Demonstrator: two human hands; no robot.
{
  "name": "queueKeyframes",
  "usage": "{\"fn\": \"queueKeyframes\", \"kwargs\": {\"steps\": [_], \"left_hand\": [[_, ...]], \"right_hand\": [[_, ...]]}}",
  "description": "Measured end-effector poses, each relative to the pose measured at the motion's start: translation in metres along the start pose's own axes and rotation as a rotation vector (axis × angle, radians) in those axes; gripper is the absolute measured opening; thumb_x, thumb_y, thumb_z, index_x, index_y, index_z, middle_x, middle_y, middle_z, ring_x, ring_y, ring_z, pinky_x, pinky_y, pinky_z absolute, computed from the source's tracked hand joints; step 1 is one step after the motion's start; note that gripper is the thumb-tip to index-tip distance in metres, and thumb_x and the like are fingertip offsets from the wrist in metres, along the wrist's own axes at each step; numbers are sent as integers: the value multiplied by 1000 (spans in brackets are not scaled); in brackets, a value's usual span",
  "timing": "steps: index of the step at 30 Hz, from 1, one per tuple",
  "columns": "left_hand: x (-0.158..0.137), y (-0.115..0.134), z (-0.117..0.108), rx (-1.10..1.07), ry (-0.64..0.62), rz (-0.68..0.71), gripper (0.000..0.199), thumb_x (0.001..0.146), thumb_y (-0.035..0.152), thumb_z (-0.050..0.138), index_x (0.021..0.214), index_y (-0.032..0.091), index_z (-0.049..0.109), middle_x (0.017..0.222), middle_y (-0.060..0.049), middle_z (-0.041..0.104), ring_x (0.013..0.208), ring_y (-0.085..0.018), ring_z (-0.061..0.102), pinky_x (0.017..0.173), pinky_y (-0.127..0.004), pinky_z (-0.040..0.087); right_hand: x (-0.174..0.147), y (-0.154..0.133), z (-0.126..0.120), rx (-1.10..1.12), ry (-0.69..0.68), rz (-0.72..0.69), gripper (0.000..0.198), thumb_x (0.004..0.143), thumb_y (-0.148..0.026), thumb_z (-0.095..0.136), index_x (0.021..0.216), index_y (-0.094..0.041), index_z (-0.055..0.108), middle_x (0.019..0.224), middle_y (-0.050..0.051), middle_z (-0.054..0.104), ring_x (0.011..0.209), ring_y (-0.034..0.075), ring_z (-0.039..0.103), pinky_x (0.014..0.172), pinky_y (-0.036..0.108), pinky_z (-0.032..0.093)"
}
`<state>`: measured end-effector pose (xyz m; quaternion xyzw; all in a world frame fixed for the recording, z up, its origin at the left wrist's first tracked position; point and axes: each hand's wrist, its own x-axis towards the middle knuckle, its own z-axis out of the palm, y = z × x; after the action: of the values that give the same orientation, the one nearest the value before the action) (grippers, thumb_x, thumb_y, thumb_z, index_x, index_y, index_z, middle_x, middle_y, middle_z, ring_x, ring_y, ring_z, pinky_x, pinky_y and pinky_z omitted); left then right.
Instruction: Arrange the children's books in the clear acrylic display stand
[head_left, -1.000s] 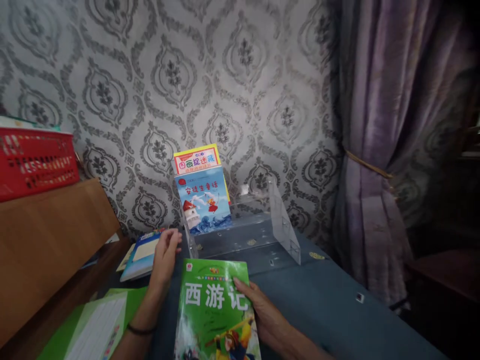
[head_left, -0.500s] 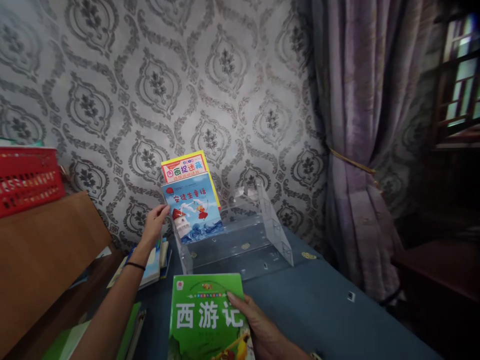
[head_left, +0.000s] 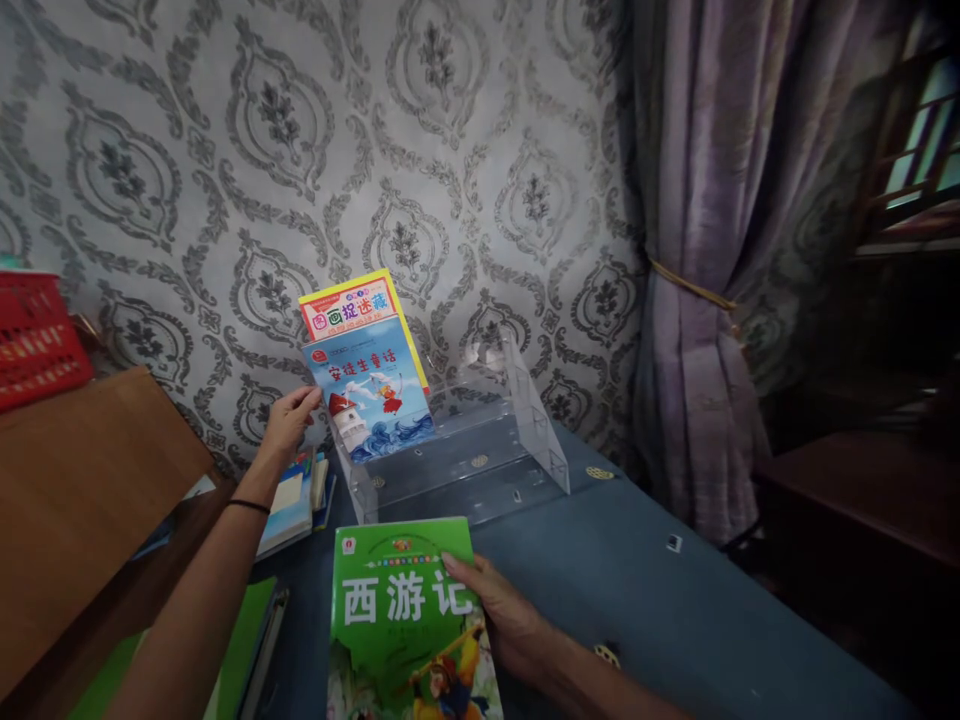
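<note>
My right hand (head_left: 506,610) grips the right edge of a green book (head_left: 401,620), thumb on its cover. The book carries large white Chinese characters and a cartoon figure, and its lower end runs out of view. Beyond it stands a clear plastic tiered rack (head_left: 480,430). A blue picture book (head_left: 375,395) leans in the rack's left side, in front of a yellow-edged book (head_left: 352,305) that it partly covers. My left hand (head_left: 292,415) is closed at the blue book's left edge, thumb and fingers pinching there.
Several books (head_left: 296,505) lie on the blue tabletop (head_left: 600,570) left of the rack. More green books (head_left: 251,630) sit nearer, partly behind my left forearm. A brown box (head_left: 97,480) and a red basket (head_left: 41,340) are at left. A purple curtain (head_left: 705,250) hangs at right.
The whole scene has shifted a little up and left as my head view moved. Both hands keep their places on the books, and more of the green cover shows.
</note>
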<state>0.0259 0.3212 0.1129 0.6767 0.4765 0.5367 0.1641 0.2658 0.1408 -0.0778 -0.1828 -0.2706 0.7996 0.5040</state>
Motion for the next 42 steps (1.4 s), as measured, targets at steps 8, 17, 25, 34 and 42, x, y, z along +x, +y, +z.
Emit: {"fn": "queueKeyframes", "kwargs": {"steps": [8,17,25,34,42], "left_hand": [[-8,8,7,-12,87,62,44,69,56,66,88,17,65,72,-2,62,66,-17,55,51,-24,38],[-21,22,21,94,226,179,32,76,45,63,94,20,55,83,-3,61,77,-20,59,64,-29,48],[-21,27,20,78,169,183,27,73,47,64,73,21,55,68,2,52,67,-16,50,57,-24,41],[-20,40,13,-147,-22,7,49,60,53,72,90,16,61,84,-6,70,70,-19,62,53,-28,51],[-16,49,20,-182,-19,-62,48,54,49,73,86,16,60,85,-5,69,73,-19,63,57,-28,54]], "right_hand": [[-2,-2,1,-14,-9,-14,50,67,-47,89,100,-12,76,90,12,79,92,28,75,94,43,53],[-11,-1,-6,-24,20,5,44,66,-39,91,99,-14,75,96,12,79,94,26,75,95,39,52],[-13,1,-6,-32,16,29,46,62,-34,93,99,-14,74,94,11,79,93,27,75,95,40,52],[-13,-1,-3,-42,-62,0,49,61,-35,93,99,-11,75,91,12,78,94,28,74,96,42,51],[-13,-2,-1,-31,-51,-14,50,56,-36,95,95,-12,75,85,10,78,89,26,74,95,42,51]]}}
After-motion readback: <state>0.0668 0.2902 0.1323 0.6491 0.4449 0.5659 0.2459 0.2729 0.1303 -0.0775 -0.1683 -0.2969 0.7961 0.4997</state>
